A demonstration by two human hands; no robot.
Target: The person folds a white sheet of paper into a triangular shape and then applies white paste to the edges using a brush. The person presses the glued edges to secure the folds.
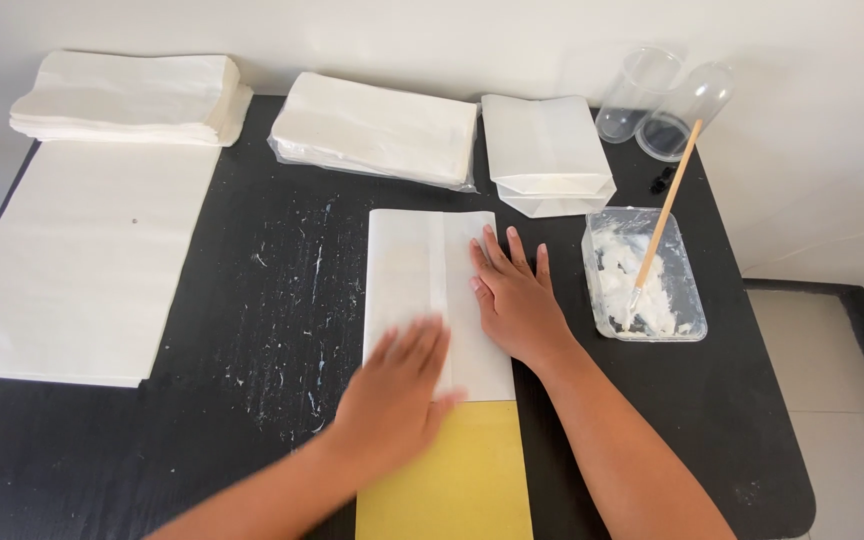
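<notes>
On the black table (252,300), a folded white paper sheet (407,270) lay over a yellow card (462,480), both hands pressed flat upon it, fingers spread, left hand (392,385) blurred, right hand (514,300) near its right edge.

Clear plastic-wrapped pack of white paper (374,130) at table's back.

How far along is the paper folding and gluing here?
Done: finished bags lie at the back. In hand: left hand and right hand press flat a folded white sheet over a yellow board. Left: the flat sheets, with the paste tray and brush ready.
</notes>
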